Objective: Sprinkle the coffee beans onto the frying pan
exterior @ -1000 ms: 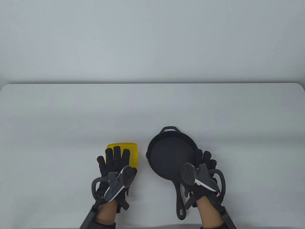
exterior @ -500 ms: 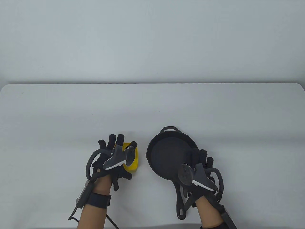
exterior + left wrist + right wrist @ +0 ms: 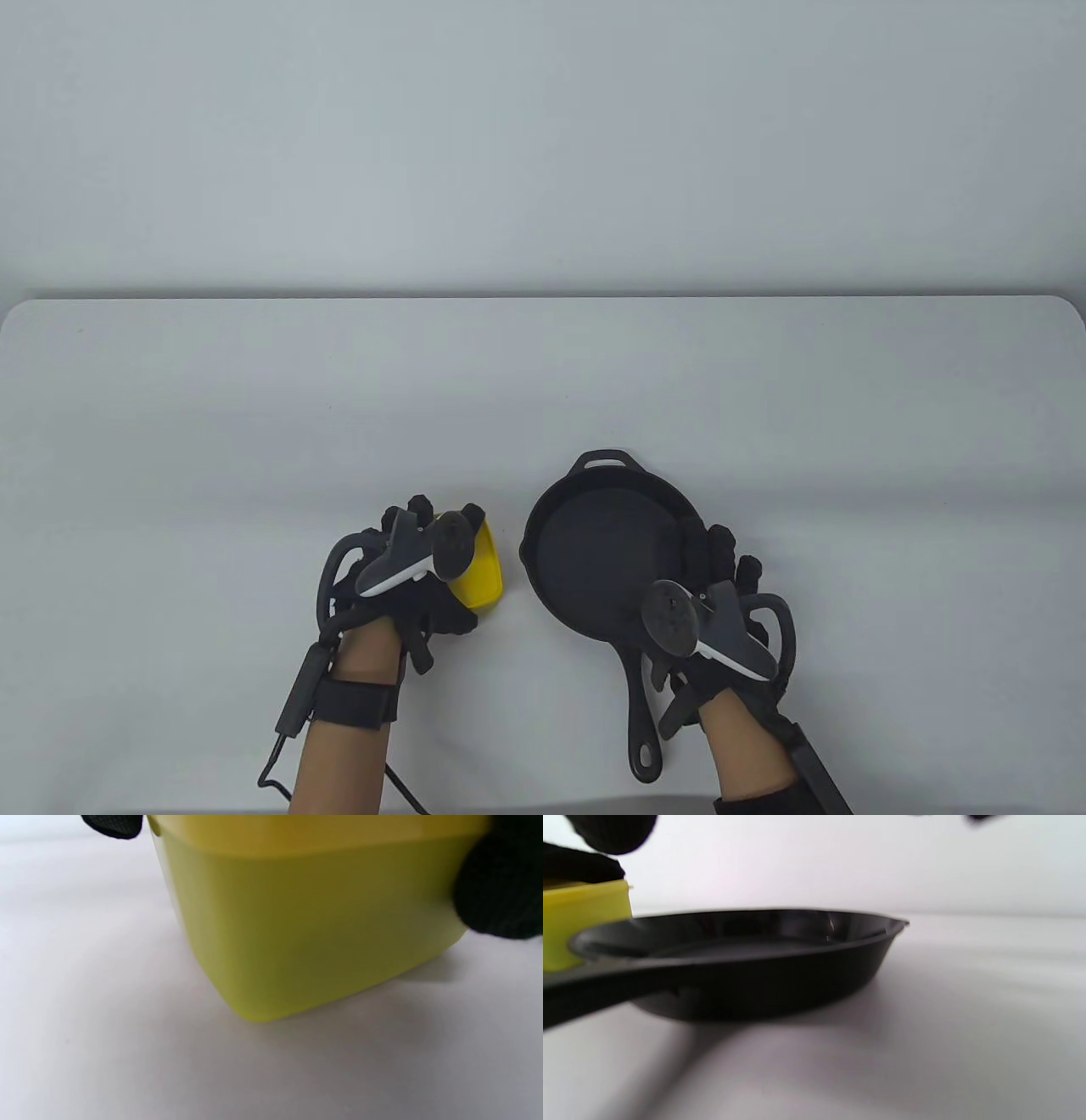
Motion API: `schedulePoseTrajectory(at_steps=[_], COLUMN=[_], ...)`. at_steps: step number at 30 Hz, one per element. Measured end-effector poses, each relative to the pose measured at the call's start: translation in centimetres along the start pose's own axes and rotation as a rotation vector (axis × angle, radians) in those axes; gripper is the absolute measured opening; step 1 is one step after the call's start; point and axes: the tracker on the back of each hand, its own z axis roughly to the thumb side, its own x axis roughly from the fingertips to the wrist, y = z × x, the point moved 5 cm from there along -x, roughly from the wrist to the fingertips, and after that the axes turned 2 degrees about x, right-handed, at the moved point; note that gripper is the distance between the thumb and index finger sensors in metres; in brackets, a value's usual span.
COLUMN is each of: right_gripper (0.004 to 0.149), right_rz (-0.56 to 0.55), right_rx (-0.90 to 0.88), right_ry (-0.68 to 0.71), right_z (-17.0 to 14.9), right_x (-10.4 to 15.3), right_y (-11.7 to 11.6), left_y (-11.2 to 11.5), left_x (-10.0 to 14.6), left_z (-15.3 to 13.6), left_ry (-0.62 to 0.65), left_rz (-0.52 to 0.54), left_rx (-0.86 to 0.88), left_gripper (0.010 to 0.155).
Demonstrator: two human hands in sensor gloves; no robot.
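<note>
A yellow plastic container (image 3: 480, 570) stands left of the black cast-iron frying pan (image 3: 604, 552). My left hand (image 3: 416, 556) grips the container from above and tips it. In the left wrist view the container (image 3: 305, 925) leans on one bottom corner, with gloved fingertips (image 3: 500, 882) on its sides. Its inside and any coffee beans are hidden. The pan lies flat and looks empty, its long handle (image 3: 642, 713) pointing toward me. My right hand (image 3: 717, 594) rests at the pan's right rim with bent fingers (image 3: 708, 548), closed around nothing. The right wrist view shows the pan (image 3: 746, 959) side-on.
The white table (image 3: 254, 407) stretches far to the back and both sides. A cable (image 3: 280, 747) trails from my left wrist at the front edge. The yellow container (image 3: 583, 921) shows behind the pan in the right wrist view.
My left hand moved forward over the yellow container, closed on it and tipped it to the right. My right hand's fingers curled a little at the pan's rim.
</note>
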Motion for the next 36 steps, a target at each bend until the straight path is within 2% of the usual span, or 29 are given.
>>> schedulePoseTrajectory(at_steps=[3, 6, 7, 10, 12, 14, 15, 17, 20, 23, 25, 27, 32, 36], right_gripper=[0.107, 0.107, 0.106, 0.104, 0.103, 0.098, 0.095, 0.085, 0.081, 0.078, 0.078, 0.078, 0.079, 0.080], right_rz=[-0.138, -0.212, -0.194, -0.101, -0.023, 0.077, 0.096, 0.124, 0.069, 0.026, -0.005, -0.019, -0.034, -0.011], right_rx=[-0.091, -0.208, -0.253, -0.568, -0.849, -1.085, -1.172, -1.225, -1.229, -1.251, -1.288, -1.369, -1.531, -1.538], right_ry=[0.012, 0.060, 0.081, 0.183, 0.200, 0.268, 0.294, 0.268, 0.215, 0.170, 0.145, 0.132, 0.130, 0.183], right_z=[0.3, 1.1, 1.4, 2.4, 3.0, 3.8, 3.9, 3.8, 3.3, 2.5, 1.6, 0.9, 0.7, 1.4], right_x=[0.6, 1.0, 1.0, 1.0, 0.8, 0.7, 0.5, 0.3, 0.2, 0.2, 0.3, 0.4, 0.4, 0.4], right_y=[1.5, 2.2, 2.1, 1.1, -0.1, -1.2, -1.5, -1.9, -1.5, -1.2, -1.3, -1.5, -1.8, -1.7], left_y=[-2.4, -4.4, -4.9, -5.4, -5.5, -4.9, -4.6, -4.3, -4.1, -4.6, -5.0, -4.3, -1.0, 0.8], left_x=[2.4, 4.8, 5.7, 7.5, 8.9, 9.2, 9.2, 9.1, 9.1, 9.3, 9.7, 9.4, 7.4, 6.3], left_z=[2.4, 5.3, 6.4, 9.5, 11.2, 11.6, 11.4, 10.8, 9.8, 7.7, 5.7, 3.7, 1.7, 1.6], left_ry=[0.087, 0.172, 0.207, 0.298, 0.339, 0.369, 0.366, 0.392, 0.416, 0.476, 0.498, 0.536, 0.602, 0.559], left_rz=[0.098, 0.168, 0.198, 0.253, 0.299, 0.332, 0.338, 0.319, 0.383, 0.416, 0.474, 0.504, 0.388, 0.310], left_rx=[-0.031, -0.016, -0.006, 0.001, 0.021, 0.085, 0.114, 0.196, 0.279, 0.458, 0.655, 0.920, 1.380, 1.454], left_gripper=[0.119, 0.119, 0.119, 0.119, 0.118, 0.118, 0.118, 0.117, 0.113, 0.107, 0.106, 0.105, 0.098, 0.096])
